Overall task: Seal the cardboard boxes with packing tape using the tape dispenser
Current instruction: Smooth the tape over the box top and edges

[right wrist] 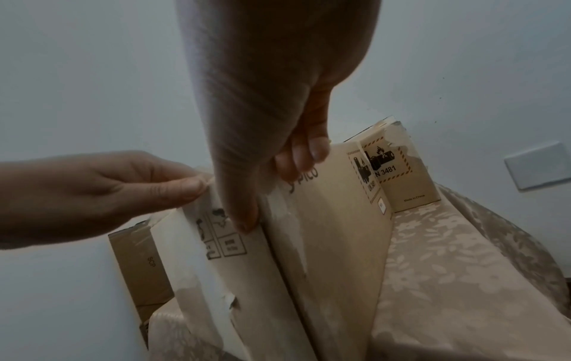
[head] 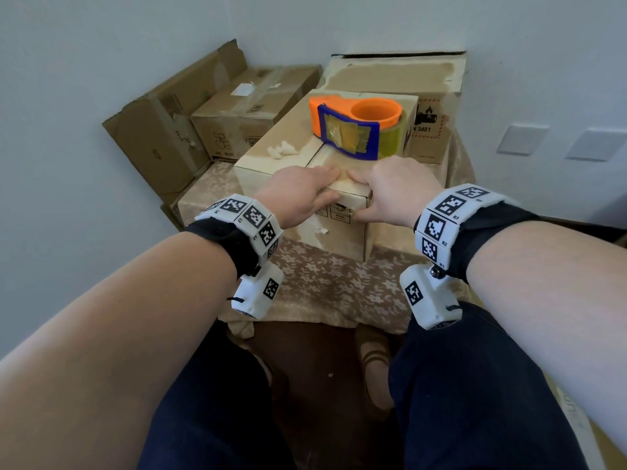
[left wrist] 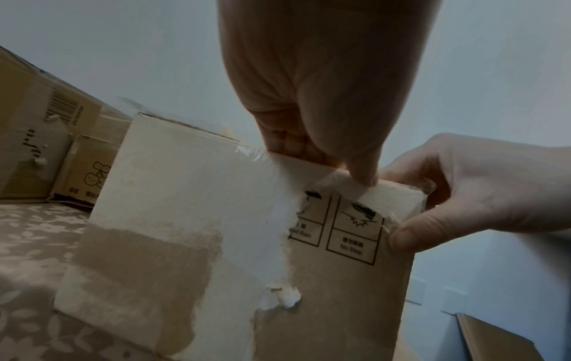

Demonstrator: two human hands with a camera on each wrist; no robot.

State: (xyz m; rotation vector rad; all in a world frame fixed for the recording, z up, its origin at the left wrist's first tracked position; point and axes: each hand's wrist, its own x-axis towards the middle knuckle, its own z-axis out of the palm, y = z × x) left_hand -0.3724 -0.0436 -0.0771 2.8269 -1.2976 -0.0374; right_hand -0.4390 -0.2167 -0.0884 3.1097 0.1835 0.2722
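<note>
A worn cardboard box (head: 288,147) stands on the flower-patterned tablecloth, its top flaps closed. An orange and blue tape dispenser (head: 356,127) with a yellowish roll lies on the far end of its top. Both hands clasp the near top edge. My left hand (head: 334,184) has its fingers on the top and its thumb (left wrist: 363,175) on the front face, above the printed handling symbols (left wrist: 352,227). My right hand (head: 356,195) holds the near right corner, with its thumb (right wrist: 244,219) down the front face. Clear tape glints on the edge beside the fingers.
More cardboard boxes (head: 251,110) stand at the back left, one of them leaning (head: 163,137) against the wall. A large box (head: 397,76) and a box with a UN 3481 label (head: 427,130) sit behind. Bare tablecloth (head: 339,283) lies in front. My legs are below the table edge.
</note>
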